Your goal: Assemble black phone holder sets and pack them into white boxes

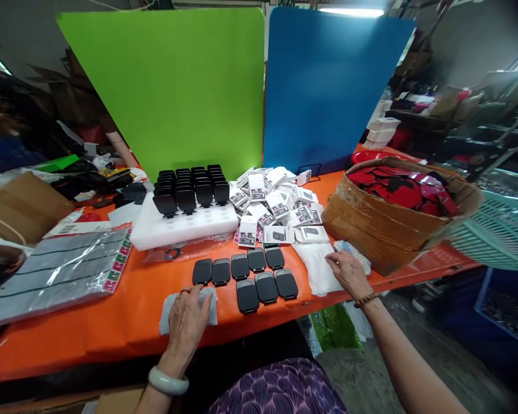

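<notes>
My left hand point(186, 319) rests on a folded grey-blue cloth point(167, 315) near the table's front edge, its thumb and fingers apart. Just beyond its fingertips, several flat black pads with rounded corners point(240, 267) lie in two rows. My right hand point(349, 273) is over a pile of thin white sheets or bags point(317, 267), its thumb and fingertips drawn together. Whatever those fingertips hold is too small to make out. A crumpled white-and-blue cloth point(357, 256) lies beside that hand, against the cardboard box.
Upright black pieces point(186, 200) stand in rows on a white foam block point(183, 230). Small white printed boxes point(280, 204) are heaped beside it. A cardboard box point(371, 227) of red-and-black items stands right, near a green basket point(501, 230). Grey packaging point(56, 270) lies left. Green point(176, 86) and blue point(328, 86) panels rise behind.
</notes>
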A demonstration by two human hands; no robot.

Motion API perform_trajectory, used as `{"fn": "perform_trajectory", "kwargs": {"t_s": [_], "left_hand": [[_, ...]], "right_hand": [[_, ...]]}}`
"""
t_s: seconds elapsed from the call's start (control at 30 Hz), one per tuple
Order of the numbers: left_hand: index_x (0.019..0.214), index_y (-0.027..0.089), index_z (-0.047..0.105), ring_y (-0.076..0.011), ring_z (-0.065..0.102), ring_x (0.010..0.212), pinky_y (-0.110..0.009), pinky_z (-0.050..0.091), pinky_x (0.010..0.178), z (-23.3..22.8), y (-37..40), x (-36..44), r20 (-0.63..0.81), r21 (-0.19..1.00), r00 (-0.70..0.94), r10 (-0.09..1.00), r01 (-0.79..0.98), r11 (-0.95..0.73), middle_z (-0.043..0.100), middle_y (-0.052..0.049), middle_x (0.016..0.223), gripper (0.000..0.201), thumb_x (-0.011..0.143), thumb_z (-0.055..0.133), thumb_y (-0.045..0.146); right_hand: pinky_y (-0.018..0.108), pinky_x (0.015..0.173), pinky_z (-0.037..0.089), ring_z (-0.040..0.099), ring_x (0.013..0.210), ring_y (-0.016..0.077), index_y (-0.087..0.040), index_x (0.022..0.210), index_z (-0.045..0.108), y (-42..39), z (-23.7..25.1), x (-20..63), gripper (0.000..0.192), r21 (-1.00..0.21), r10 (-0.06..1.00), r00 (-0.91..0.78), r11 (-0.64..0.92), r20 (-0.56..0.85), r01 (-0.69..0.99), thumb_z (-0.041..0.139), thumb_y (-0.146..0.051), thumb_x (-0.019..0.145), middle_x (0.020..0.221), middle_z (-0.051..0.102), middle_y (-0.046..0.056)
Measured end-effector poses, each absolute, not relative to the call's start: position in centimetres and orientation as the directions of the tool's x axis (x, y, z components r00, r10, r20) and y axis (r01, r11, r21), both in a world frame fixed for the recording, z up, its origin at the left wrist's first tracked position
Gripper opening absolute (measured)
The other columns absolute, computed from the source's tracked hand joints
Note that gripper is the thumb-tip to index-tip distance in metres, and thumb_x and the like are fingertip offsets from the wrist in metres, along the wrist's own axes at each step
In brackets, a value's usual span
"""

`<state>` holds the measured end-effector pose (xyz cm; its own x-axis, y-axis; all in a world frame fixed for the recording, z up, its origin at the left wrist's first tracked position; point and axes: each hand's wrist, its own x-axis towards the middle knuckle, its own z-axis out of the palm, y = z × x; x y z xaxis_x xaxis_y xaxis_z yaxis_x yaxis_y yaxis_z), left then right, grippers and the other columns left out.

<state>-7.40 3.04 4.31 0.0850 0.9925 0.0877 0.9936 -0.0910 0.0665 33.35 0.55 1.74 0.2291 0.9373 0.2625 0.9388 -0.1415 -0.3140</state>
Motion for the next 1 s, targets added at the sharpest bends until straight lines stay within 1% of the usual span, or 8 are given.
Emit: {"fn": "perform_trajectory", "kwargs": {"t_s": [0.17,0.33,0.43,0.57,0.63,0.73,0.83,1.0], "left_hand": [[0.108,0.014,0.066,-0.0268,0.063,0.096,-0.037,0.050,0.084,4.2,1.8,-5.7,0.136,0.316,0.140,0.981,0.932,-0.177,0.067,-0.014,0.102,0.035,0.086,0.048,0.034],[0.104,0.018,0.067,-0.0250,0.063,0.089,-0.041,0.052,0.083,3.8,0.9,-4.7,0.188,0.482,0.182,0.965,0.839,-0.252,0.066,-0.011,0.099,0.031,0.083,0.051,0.036],[0.104,0.018,0.067,-0.0260,0.062,0.091,-0.044,0.051,0.084,3.9,0.5,-4.2,0.169,0.561,0.147,0.975,0.798,-0.218,0.064,-0.012,0.101,0.033,0.082,0.051,0.036],[0.103,0.016,0.068,-0.0268,0.061,0.092,-0.045,0.050,0.086,4.9,0.1,-3.3,0.055,0.683,0.144,0.988,0.717,-0.142,0.063,-0.012,0.099,0.037,0.081,0.051,0.041],[0.104,0.015,0.068,-0.0267,0.061,0.090,-0.045,0.050,0.084,5.8,-0.1,-2.6,-0.045,0.752,0.156,0.987,0.656,-0.069,0.064,-0.012,0.097,0.043,0.081,0.051,0.047],[0.108,0.017,0.066,-0.0269,0.060,0.099,-0.043,0.046,0.091,7.5,-0.4,-1.1,-0.138,0.866,0.221,0.965,0.501,0.009,0.065,-0.012,0.106,0.052,0.081,0.050,0.058],[0.111,0.019,0.063,-0.0269,0.055,0.112,-0.040,0.041,0.098,9.1,-0.7,0.1,-0.135,0.949,0.306,0.942,0.312,0.034,0.062,-0.012,0.119,0.061,0.082,0.042,0.068],[0.111,0.017,0.061,-0.0211,0.058,0.091,-0.033,0.044,0.087,10.0,-1.0,0.5,-0.108,0.994,0.418,0.902,0.047,0.097,0.066,-0.008,0.103,0.060,0.088,0.034,0.066]], "right_hand": [[0.032,0.070,0.040,0.054,0.075,0.0224,-0.015,0.076,0.069,2.4,0.4,32.5,0.020,-0.280,0.947,0.227,-0.160,0.226,0.947,0.049,-0.014,0.078,0.075,0.058,0.009],[0.033,0.069,0.037,0.053,0.076,0.0235,-0.013,0.075,0.066,3.2,-0.4,32.1,0.019,-0.307,0.923,0.288,-0.205,0.255,0.929,0.049,-0.007,0.070,0.078,0.058,0.011],[0.032,0.070,0.039,0.053,0.075,0.0221,-0.016,0.064,0.059,3.5,-0.3,32.2,0.014,-0.364,0.904,0.312,-0.196,0.293,0.910,0.049,-0.008,0.070,0.074,0.057,0.009],[0.034,0.080,0.043,0.055,0.083,0.0217,-0.018,0.067,0.055,2.8,1.3,32.0,0.011,-0.441,0.849,0.355,-0.166,0.392,0.882,0.050,-0.017,0.077,0.080,0.058,0.008],[0.036,0.086,0.044,0.056,0.091,0.0221,-0.019,0.072,0.054,1.7,2.9,31.0,0.011,-0.506,0.795,0.360,-0.078,0.488,0.859,0.050,-0.020,0.082,0.089,0.058,0.008],[0.039,0.090,0.043,0.056,0.098,0.0223,-0.020,0.079,0.057,-0.6,5.6,27.5,0.007,-0.578,0.711,0.295,0.189,0.638,0.794,0.055,-0.023,0.085,0.098,0.058,0.008],[0.039,0.088,0.043,0.056,0.100,0.0225,-0.021,0.083,0.058,-2.7,7.5,22.7,0.004,-0.540,0.711,0.171,0.333,0.682,0.773,0.058,-0.017,0.085,0.102,0.058,0.008],[0.040,0.089,0.041,0.054,0.102,0.0227,-0.021,0.085,0.056,-4.1,7.3,16.3,0.016,-0.456,0.686,-0.025,0.510,0.727,0.729,0.056,-0.006,0.082,0.101,0.059,0.007]]}}
